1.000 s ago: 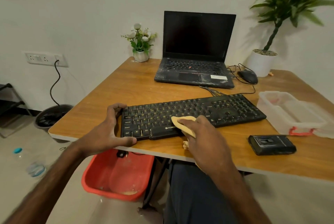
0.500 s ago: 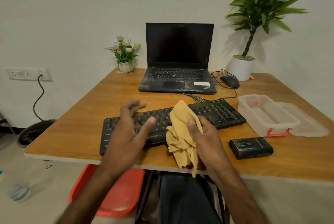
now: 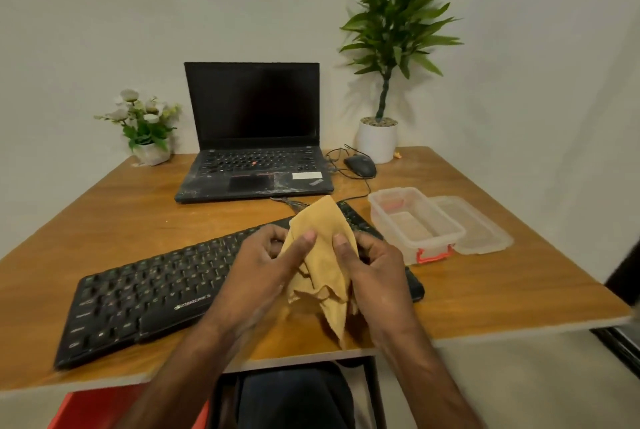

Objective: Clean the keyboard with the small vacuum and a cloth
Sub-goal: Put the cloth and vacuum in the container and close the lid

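Head camera showed both hands over the right half of the black keyboard [image 3: 138, 293], which lay slanted across the near part of the wooden desk [image 3: 138, 217]. The left hand [image 3: 256, 276] pinched the yellow cloth [image 3: 325, 224] between thumb and curled fingers. The right hand [image 3: 377, 276] gripped its other edge likewise, so the cloth stood up between them, folds hanging low. A clear container [image 3: 415, 220] sat near the keyboard's right end, and an open laptop [image 3: 252, 158] stood behind.
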Tool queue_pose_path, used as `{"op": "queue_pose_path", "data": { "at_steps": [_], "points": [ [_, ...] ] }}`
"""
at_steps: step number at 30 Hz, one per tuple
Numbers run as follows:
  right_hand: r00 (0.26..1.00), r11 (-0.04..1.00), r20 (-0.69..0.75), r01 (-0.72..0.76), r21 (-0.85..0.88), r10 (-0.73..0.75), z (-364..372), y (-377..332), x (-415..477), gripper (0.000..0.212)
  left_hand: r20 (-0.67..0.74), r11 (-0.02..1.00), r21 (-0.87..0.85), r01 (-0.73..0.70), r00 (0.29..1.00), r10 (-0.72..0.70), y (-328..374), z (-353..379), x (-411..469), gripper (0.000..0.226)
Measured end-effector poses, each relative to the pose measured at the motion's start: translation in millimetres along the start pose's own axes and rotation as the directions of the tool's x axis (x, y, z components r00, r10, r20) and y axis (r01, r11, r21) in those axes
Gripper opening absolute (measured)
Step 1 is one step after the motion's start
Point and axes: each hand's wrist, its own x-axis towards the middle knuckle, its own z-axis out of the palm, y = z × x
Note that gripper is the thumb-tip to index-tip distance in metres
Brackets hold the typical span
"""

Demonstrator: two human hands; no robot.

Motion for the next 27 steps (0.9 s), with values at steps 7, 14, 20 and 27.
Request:
{"op": "queue_pose_path", "data": {
  "at_steps": [7,14,20,27],
  "points": [
    [0.976,0.991,-0.185,0.101,-0.091,-0.117,-39.5,-7.5,16.6,0.017,0.123,0.988,-0.153,0.01,0.992,0.009,11.0,42.1,18.1,0.072],
    [0.956,0.942,-0.209,0.138,-0.307,-0.208,-98.6,-40.0,58.5,0.01,0.13,0.991,-0.123,-0.06,0.989,0.076,28.9,99.8,60.9,0.064],
    [0.954,0.733,-0.215,0.007,-0.68,-0.208,-130.5,-32.7,125.8,0.025,0.194,0.924,0.285,-0.253,0.96,0.203,23.5,133.1,113.1,0.056],
    [0.99,0.502,-0.097,-0.031,-0.864,-0.105,-123.0,-18.6,140.5,0.035,0.369,0.435,0.739,-0.515,0.849,0.379,-2.9,135.4,118.6,0.039]
  ]
}}
